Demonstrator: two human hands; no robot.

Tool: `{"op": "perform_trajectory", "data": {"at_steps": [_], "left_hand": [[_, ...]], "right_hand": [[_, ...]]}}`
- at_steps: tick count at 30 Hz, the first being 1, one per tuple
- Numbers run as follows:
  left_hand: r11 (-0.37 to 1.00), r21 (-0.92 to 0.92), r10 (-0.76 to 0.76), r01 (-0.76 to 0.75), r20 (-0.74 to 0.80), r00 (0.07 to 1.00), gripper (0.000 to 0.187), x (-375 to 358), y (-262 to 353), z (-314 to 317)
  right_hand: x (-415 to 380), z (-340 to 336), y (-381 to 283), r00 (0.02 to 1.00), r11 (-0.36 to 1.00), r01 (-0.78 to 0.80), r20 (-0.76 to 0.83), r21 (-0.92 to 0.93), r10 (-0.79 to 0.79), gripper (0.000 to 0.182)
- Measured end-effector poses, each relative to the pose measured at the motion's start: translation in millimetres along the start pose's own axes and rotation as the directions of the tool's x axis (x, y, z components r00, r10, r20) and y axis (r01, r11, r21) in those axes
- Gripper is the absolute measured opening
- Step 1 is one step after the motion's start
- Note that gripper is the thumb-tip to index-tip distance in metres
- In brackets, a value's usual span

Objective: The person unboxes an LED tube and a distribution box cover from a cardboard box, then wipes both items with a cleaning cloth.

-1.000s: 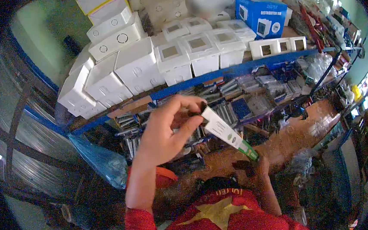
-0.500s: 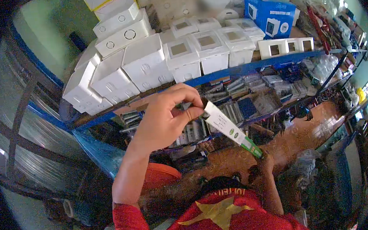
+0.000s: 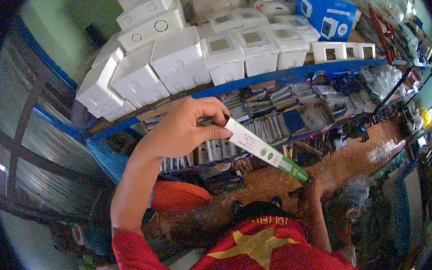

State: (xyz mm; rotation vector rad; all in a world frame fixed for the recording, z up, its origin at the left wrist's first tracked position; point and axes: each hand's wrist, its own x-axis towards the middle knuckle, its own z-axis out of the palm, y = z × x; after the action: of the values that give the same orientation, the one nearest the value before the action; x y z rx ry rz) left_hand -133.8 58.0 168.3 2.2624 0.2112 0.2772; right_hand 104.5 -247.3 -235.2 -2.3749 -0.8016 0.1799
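A long narrow white-and-green box [image 3: 263, 151] is held slanting between my two hands, its white end up at the left and its green end down at the right. My left hand [image 3: 195, 126] pinches the white upper end between thumb and fingers. At the green lower end is my right hand [image 3: 310, 186], dim and partly in shadow, with its fingers closed round the end. Printed text and two green round marks show on the box's face.
A blue-edged shelf [image 3: 282, 75] bears white boxes [image 3: 179, 59] and a blue carton [image 3: 326, 14]. Below it, a lower shelf holds many packaged parts [image 3: 269, 129]. A red-orange object [image 3: 180, 194] lies low at the left, above the brown floor [image 3: 350, 162].
My left hand and the upper end of the box have shifted a little left. The shelves sit slightly further right and higher in view.
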Motion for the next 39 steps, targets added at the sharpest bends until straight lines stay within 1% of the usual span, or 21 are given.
{"op": "perform_trajectory", "data": {"at_steps": [2, 3, 5, 6, 8, 9, 11, 12, 15, 16, 18, 19, 21, 22, 25, 28, 31, 34, 37, 39], "left_hand": [[0.989, -0.125, -0.076, 0.082, 0.052, 0.996, 0.015, 0.5, 0.6, -5.3], [0.987, -0.14, -0.065, 0.074, 0.066, 0.996, 0.016, 2.0, -1.5, -7.8], [0.984, -0.167, -0.043, 0.058, 0.091, 0.995, 0.016, 3.2, -6.7, -11.5], [0.984, -0.162, -0.056, 0.072, 0.1, 0.993, 0.016, 2.8, -5.9, -13.6], [0.983, -0.152, -0.083, 0.103, 0.128, 0.988, 0.015, 1.6, -3.3, -15.4], [0.968, -0.205, -0.127, 0.143, 0.093, 0.988, 0.015, 0.6, -2.0, -16.2], [0.924, -0.315, -0.219, 0.218, 0.031, 0.975, 0.014, -4.5, -1.1, -16.6], [0.954, -0.208, -0.226, 0.215, -0.033, 0.973, 0.013, -6.9, -2.0, -17.8], [0.988, -0.143, -0.077, 0.057, -0.137, 0.988, 0.013, -13.7, -6.2, -11.6], [0.996, -0.088, -0.049, 0.033, -0.183, 0.982, 0.011, -16.1, -3.1, -11.9], [0.981, -0.157, -0.142, 0.113, -0.187, 0.972, 0.012, -17.5, 2.4, -13.1], [0.969, -0.193, -0.193, 0.157, -0.187, 0.963, 0.012, -19.2, 3.8, -13.4], [0.953, -0.231, -0.23, 0.194, -0.143, 0.962, 0.014, -18.2, -5.4, -11.0], [0.948, -0.246, -0.238, 0.203, -0.124, 0.963, 0.014, -15.1, -8.5, -12.3], [0.923, -0.265, -0.32, 0.279, -0.127, 0.939, 0.014, -9.2, -5.9, -17.0], [0.907, -0.307, -0.327, 0.288, -0.082, 0.941, 0.013, -8.2, -14.1, -21.9], [0.918, -0.285, -0.297, 0.275, -0.036, 0.954, 0.013, -5.3, -11.7, -24.1], [0.945, -0.213, -0.276, 0.249, -0.109, 0.955, 0.013, -4.7, -19.4, -23.6], [0.987, -0.014, -0.159, 0.159, -0.175, 0.972, 0.012, -8.1, -35.4, -25.0], [0.969, -0.086, -0.243, 0.23, -0.211, 0.947, 0.012, -16.9, -39.4, -20.6]], "right_hand": [[-2.5, 6.9, -4.1, 0.997, 0.999, -0.036, 0.062, -0.012, 0.037, 0.044], [-1.6, 8.1, -7.6, 0.995, 0.998, -0.053, 0.089, -0.018, 0.054, 0.043], [-3.1, 24.3, 4.5, 0.994, 0.99, -0.077, 0.086, 0.118, 0.067, 0.043], [-1.8, 28.5, 2.6, 0.994, 0.978, -0.084, 0.082, 0.19, 0.07, 0.043], [-6.1, 31.0, 3.3, 0.999, 0.997, -0.018, 0.039, 0.078, 0.015, 0.043], [-7.3, 29.1, -0.2, 1.0, 1.0, 0.011, 0.019, 0.022, -0.012, 0.043], [-5.7, 22.5, -2.6, 0.996, 0.993, 0.088, -0.04, 0.078, -0.085, 0.043], [-4.9, 18.8, -3.7, 0.99, 0.986, 0.126, -0.071, 0.105, -0.119, 0.044], [-3.8, -0.8, -10.9, 0.999, 0.992, 0.039, -0.034, 0.119, -0.035, 0.045], [-1.4, 1.8, -3.0, 0.996, 0.985, 0.074, -0.062, 0.156, -0.065, 0.044], [3.8, 4.3, 11.9, 0.985, 0.963, 0.149, -0.117, 0.226, -0.125, 0.044], [6.8, 3.5, 13.3, 0.987, 0.953, 0.143, -0.104, 0.267, -0.119, 0.043], [7.9, -6.3, 13.3, 0.993, 0.932, 0.116, -0.068, 0.343, -0.098, 0.042], [15.5, -13.2, 8.3, 0.982, 0.968, 0.19, -0.039, 0.162, -0.186, 0.041], [15.5, -18.8, 3.3, 0.997, 0.977, 0.031, 0.057, 0.209, -0.044, 0.041], [15.5, -24.0, 0.2, 0.998, 0.998, 0.015, 0.063, 0.056, -0.018, 0.042], [14.8, -11.4, 15.5, 0.997, 0.997, 0.075, 0.03, 0.034, -0.076, 0.043], [13.3, -9.5, 16.8, 0.999, 0.998, 0.04, 0.031, 0.041, -0.042, 0.044], [8.6, -20.5, 7.7, 0.989, 0.991, 0.129, -0.073, 0.035, -0.126, 0.045], [6.0, -23.0, 6.9, 0.996, 0.997, 0.07, -0.054, -0.026, -0.071, 0.044]]}}
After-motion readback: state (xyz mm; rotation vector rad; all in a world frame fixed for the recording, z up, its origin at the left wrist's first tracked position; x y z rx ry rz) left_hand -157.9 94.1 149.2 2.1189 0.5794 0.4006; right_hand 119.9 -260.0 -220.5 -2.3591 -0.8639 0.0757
